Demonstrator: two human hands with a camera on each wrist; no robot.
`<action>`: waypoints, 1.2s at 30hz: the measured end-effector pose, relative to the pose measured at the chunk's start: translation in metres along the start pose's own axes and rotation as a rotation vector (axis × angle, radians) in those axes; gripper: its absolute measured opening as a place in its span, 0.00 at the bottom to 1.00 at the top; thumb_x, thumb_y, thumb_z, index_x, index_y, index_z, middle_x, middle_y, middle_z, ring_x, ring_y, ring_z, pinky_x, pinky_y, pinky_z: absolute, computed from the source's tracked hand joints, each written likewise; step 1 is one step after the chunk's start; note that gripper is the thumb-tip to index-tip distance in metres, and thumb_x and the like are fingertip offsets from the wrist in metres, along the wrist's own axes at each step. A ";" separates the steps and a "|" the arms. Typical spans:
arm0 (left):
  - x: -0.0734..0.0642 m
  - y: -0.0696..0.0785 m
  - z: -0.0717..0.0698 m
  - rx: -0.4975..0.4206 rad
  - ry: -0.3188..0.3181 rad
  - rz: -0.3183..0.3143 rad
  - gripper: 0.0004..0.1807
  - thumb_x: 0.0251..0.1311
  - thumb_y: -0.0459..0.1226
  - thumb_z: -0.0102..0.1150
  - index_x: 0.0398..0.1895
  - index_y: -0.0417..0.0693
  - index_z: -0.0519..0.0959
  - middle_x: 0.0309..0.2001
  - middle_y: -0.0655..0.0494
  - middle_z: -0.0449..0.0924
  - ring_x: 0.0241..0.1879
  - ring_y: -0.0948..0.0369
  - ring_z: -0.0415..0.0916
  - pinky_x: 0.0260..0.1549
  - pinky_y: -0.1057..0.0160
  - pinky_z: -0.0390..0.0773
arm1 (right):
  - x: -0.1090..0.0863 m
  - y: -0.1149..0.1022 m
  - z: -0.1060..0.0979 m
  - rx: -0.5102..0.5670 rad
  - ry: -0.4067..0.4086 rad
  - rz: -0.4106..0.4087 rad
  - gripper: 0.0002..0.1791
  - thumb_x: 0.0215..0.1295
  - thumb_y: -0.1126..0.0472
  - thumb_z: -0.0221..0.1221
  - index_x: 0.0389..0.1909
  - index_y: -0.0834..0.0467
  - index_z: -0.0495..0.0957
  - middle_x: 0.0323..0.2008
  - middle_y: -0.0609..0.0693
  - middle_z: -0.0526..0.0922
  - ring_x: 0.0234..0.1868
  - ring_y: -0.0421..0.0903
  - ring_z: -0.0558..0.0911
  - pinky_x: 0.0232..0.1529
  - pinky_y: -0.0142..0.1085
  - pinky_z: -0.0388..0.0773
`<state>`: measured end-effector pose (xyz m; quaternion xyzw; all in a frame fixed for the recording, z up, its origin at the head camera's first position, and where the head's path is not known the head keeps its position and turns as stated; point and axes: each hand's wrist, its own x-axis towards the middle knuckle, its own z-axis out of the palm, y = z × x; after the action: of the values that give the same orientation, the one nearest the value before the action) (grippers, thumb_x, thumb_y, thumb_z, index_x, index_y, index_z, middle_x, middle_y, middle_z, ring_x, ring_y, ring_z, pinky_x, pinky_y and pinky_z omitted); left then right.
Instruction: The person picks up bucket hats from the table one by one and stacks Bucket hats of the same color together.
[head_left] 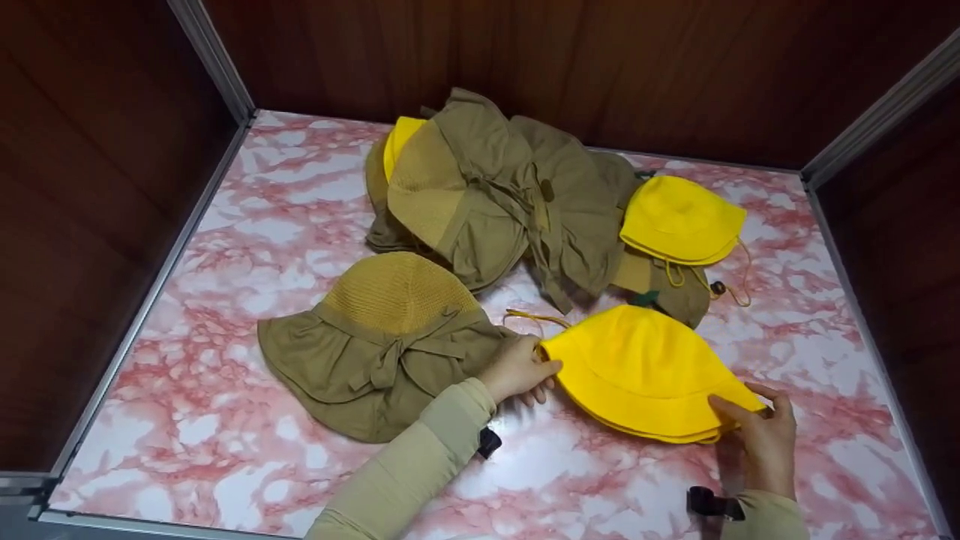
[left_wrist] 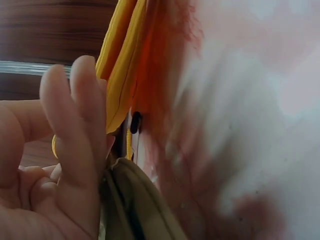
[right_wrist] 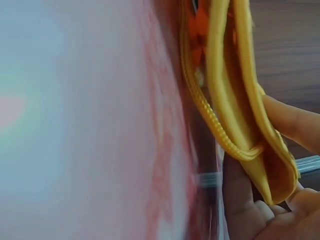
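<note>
A yellow bucket hat is held at both ends of its brim, its crown facing up. My left hand pinches the left brim corner between thumb and fingers. At the opposite corner my right hand pinches the brim; in the right wrist view the fingers hold the folded yellow edge with a yellow cord beside it. Just left of the yellow hat lies an olive sun hat with a mesh crown and a bow. My left hand is over its right edge, and its olive brim shows under that hand in the left wrist view.
Behind, a heap of olive hats lies against the back wall, with some yellow at its left. A second yellow hat with a cord rests at the heap's right end. Brown panels enclose the marble-patterned table.
</note>
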<state>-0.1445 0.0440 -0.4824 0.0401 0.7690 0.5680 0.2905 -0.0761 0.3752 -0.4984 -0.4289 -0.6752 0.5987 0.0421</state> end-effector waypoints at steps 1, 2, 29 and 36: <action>0.000 -0.001 0.000 0.013 0.001 0.005 0.08 0.68 0.38 0.59 0.36 0.44 0.71 0.29 0.42 0.85 0.11 0.65 0.73 0.10 0.67 0.76 | 0.001 0.000 0.000 -0.043 -0.006 0.006 0.29 0.51 0.60 0.76 0.47 0.43 0.68 0.37 0.45 0.72 0.34 0.41 0.76 0.33 0.28 0.78; 0.000 -0.001 0.000 0.028 0.002 0.009 0.09 0.68 0.38 0.59 0.36 0.44 0.71 0.29 0.41 0.85 0.11 0.65 0.73 0.11 0.66 0.77 | 0.003 -0.001 0.000 -0.086 -0.010 0.014 0.30 0.51 0.59 0.76 0.49 0.44 0.68 0.40 0.46 0.71 0.37 0.43 0.75 0.34 0.28 0.78; 0.003 -0.006 -0.013 0.080 0.122 0.125 0.12 0.71 0.37 0.54 0.48 0.36 0.79 0.27 0.40 0.85 0.09 0.67 0.70 0.10 0.63 0.78 | -0.007 -0.057 -0.003 -0.937 -0.204 -0.130 0.43 0.69 0.42 0.57 0.71 0.69 0.58 0.68 0.74 0.59 0.62 0.70 0.64 0.66 0.63 0.66; 0.002 -0.005 -0.020 0.054 0.171 0.120 0.11 0.71 0.38 0.54 0.39 0.39 0.82 0.23 0.46 0.84 0.10 0.65 0.72 0.11 0.67 0.77 | -0.018 -0.084 0.012 -0.700 -0.233 -0.414 0.38 0.70 0.36 0.52 0.64 0.64 0.72 0.58 0.63 0.79 0.52 0.56 0.78 0.51 0.44 0.77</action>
<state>-0.1552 0.0259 -0.4838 0.0453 0.8022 0.5649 0.1880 -0.1165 0.3619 -0.4225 -0.2019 -0.9101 0.3564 -0.0633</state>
